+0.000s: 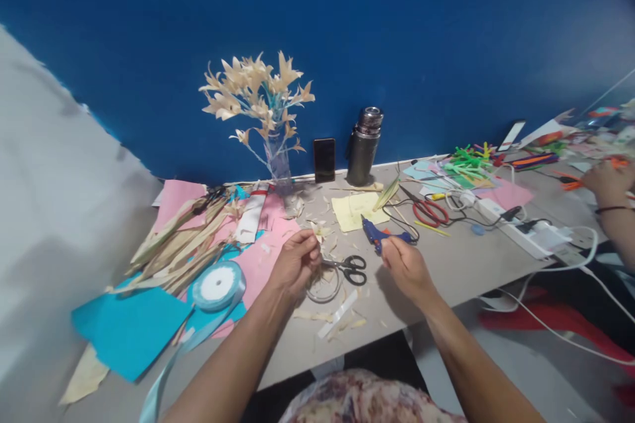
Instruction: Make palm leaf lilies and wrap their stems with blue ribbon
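Observation:
My right hand (405,267) is closed round the handle of a blue glue gun (380,234), its nozzle pointing up and left over a yellow paper sheet (350,211). My left hand (297,260) is in a pinch above the table. Pale petal-like husk bits show by its fingertips, but whether they are held or lie behind I cannot tell. Black-handled scissors (355,269) lie between the two hands, beside a wire ring (325,291) partly hidden by my left hand. Cream husk flowers (260,89) on blue stems stand in a clear vase (278,162).
Left are dried husks (178,244), a blue ribbon roll (218,284) and blue paper (133,330). A phone (324,160) and a flask (364,149) stand by the wall. Right are red scissors (430,213), a power strip (516,228) with cables and another person's hand (608,182).

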`<action>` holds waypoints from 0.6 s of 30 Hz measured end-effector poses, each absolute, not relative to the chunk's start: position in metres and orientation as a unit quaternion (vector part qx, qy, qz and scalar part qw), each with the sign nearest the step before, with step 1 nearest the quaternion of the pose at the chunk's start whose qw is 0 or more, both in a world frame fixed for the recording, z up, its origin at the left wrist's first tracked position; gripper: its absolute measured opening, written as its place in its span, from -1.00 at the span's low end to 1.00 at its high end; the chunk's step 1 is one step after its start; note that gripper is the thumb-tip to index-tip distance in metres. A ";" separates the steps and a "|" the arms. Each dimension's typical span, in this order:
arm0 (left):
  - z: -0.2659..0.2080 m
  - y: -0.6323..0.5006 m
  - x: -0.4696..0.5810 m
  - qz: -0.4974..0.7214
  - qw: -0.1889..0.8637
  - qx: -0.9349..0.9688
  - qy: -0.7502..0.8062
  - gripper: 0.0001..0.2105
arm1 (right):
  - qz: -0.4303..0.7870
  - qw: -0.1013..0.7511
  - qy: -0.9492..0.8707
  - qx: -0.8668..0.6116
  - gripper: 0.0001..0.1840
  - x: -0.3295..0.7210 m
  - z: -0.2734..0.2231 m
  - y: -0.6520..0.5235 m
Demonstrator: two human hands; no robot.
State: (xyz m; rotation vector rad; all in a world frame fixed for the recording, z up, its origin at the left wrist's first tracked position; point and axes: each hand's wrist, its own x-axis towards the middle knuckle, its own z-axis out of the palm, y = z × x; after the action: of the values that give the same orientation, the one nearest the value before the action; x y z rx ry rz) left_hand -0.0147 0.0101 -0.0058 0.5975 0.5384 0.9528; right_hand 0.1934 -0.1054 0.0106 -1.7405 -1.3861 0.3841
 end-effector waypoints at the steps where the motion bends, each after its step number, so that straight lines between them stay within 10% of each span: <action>1: -0.005 0.012 -0.016 0.448 0.812 0.277 0.251 -0.73 | 0.151 0.415 -0.562 -0.700 -0.54 0.193 0.010 -0.103; 10: -0.004 0.020 -0.021 0.460 0.812 0.254 0.253 -0.72 | 0.074 0.162 -0.622 -0.762 -0.84 0.173 0.010 -0.057; 18: -0.006 0.020 -0.021 0.460 0.818 0.248 0.241 -0.68 | 0.057 0.182 -0.655 -0.731 -0.83 0.165 0.005 -0.037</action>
State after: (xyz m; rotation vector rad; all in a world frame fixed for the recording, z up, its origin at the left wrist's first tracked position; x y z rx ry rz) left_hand -0.0213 0.0197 -0.0056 0.5290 0.5138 0.9792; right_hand 0.1647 -0.0368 0.0054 -2.0647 -1.8481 0.1596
